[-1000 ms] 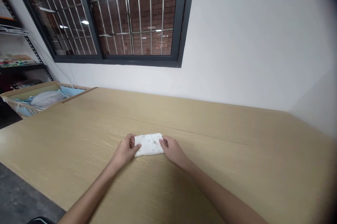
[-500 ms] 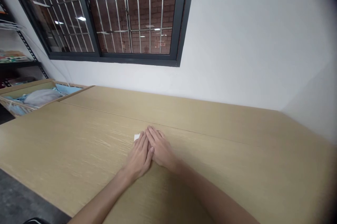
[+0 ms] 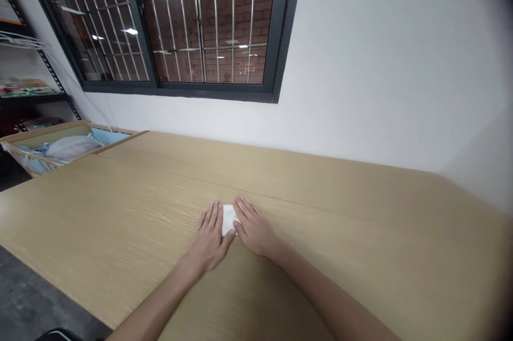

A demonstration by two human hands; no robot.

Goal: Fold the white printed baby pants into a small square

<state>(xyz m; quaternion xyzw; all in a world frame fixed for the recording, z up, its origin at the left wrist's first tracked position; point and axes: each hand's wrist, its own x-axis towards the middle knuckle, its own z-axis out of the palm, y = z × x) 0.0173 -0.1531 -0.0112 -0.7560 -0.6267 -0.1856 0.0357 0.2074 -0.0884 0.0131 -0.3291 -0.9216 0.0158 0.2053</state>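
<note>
A small folded white cloth (image 3: 230, 219) with a faint print lies on the wooden table (image 3: 120, 207), between my hands. My left hand (image 3: 210, 233) rests flat on the tabletop, its fingers spread and its thumb side against the cloth's left edge. My right hand (image 3: 253, 227) lies flat too, with its fingertips and thumb at the cloth's right edge. Neither hand has closed around the cloth. The hands hide its lower corners.
A basket (image 3: 28, 162) holding blue and grey cloth stands at the table's far left corner. A metal shelf (image 3: 32, 90) stands behind it. The table's near edge (image 3: 60, 287) runs at the lower left above a dark floor. A white wall (image 3: 360, 63) bounds the far side.
The cloth is now a much narrower folded shape than a second ago. My hands, which covered it half a second ago, have parted slightly and lie at its sides.
</note>
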